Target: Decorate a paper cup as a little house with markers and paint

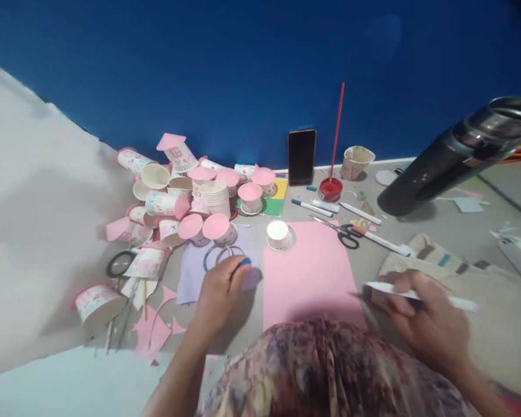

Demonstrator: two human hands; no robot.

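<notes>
My right hand (432, 318) grips a white felt-tip pen (462, 303), its tip end pointing left toward a pink paper sheet (308, 272). A small blue piece that looks like a pen cap (245, 262) shows at the fingertips of my closed left hand (219, 289). That hand is above a lilac paper sheet (189, 278), near ring-shaped items (211, 255) it partly covers. A white paper cup (279, 234) stands upside down at the pink sheet's upper left corner. Scissors (349, 236) with black handles lie at its upper right.
Many decorated paper cups with pink cone tops (173, 142) crowd the left side. Behind stand a phone (301, 157), a red stick in a red base (330, 189) and a dark flask (438, 162). Several pens (360, 213), a cloth (473, 313) and pink scraps (151, 333) lie around.
</notes>
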